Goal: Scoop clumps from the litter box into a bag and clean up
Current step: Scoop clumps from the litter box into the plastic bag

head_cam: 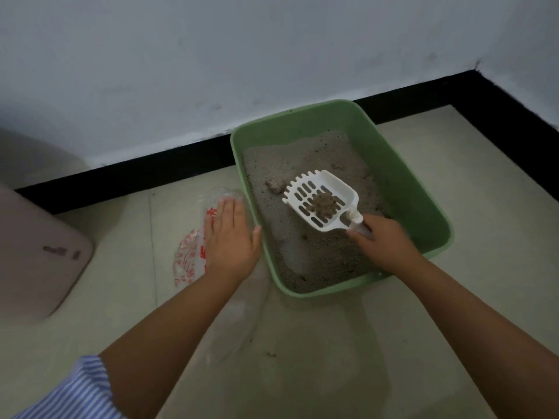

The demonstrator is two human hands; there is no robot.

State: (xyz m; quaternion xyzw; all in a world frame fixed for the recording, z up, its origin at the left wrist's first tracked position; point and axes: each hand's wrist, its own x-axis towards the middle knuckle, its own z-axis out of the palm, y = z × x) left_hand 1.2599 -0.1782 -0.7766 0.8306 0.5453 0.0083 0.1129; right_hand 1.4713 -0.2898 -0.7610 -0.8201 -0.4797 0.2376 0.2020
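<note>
While the right hand (381, 241) grips the scoop (322, 201) holding a clump (324, 204) over the box (402, 164), the bag (193, 252) under the flat left hand (231, 237) lies unopened; tipping could spill it.

The litter box (414, 189) is smooth green plastic with a soft sheen, and the litter (302, 158) inside it looks grainy, matt and grey. Above that litter, the scoop (320, 201) is glossy white slotted plastic carrying a rough brown clump (325, 204). Left of the box, the bag (189, 255) is thin, crinkled clear plastic film with red print. Under the box, the floor tiles (423, 328) look smooth, pale and faintly reflective.
</note>
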